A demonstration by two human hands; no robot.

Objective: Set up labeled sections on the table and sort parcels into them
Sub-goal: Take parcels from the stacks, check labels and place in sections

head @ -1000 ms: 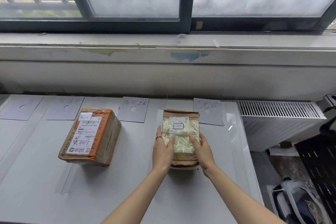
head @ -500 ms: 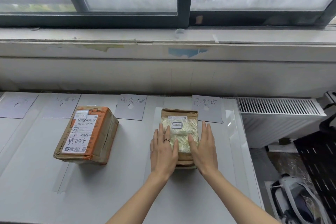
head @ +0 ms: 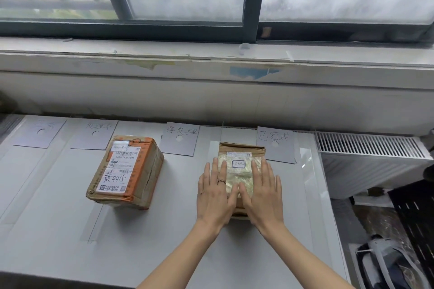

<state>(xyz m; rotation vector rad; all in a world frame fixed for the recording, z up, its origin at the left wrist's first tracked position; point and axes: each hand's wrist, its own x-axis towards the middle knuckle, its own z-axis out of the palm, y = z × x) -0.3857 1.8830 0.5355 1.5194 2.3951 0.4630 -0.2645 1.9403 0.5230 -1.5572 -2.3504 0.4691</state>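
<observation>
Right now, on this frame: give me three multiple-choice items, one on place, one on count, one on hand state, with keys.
1. Where does the small taped parcel lie?
A. left of the orange-taped box
B. right of the orange-taped box
C. on the windowsill

2. How many paper label cards lie along the table's far edge?
A. two
B. four
C. six

3. How do the hands meet the small taped parcel?
A. both flat on its top, fingers straight
B. one lifts it by a corner
C. neither touches it

Key:
1 B: the orange-taped box sits to its left on the table.
2 B: the first card, second card, third card and fourth card show.
3 A: the left hand and right hand lie flat on top, fingers straight.
</observation>
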